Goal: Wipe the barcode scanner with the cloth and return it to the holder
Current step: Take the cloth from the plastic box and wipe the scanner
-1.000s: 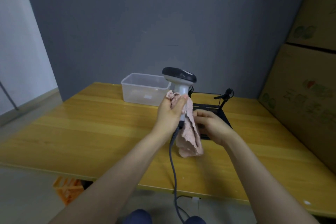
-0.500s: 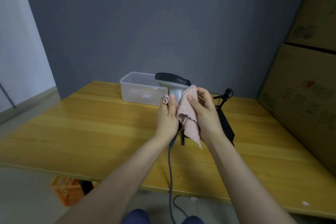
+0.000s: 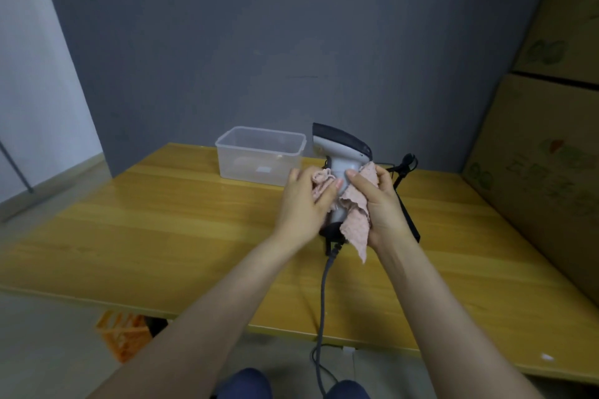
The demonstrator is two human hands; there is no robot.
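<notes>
Head cam: both hands had closed their grip on the cloth around the scanner handle above the worktop; its head had swung leftward, so wiping wasn't finished.

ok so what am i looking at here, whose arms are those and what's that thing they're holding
This is one picture from a camera worn on a person's head, looking forward and down, so the arms are the wearer's own. The left hand and right hand together hold a barcode scanner upright above a wooden table, with a pink cloth wrapped around its handle. Its grey cable hangs down off the table edge. On the table sit a clear plastic box and a black holder.
</notes>
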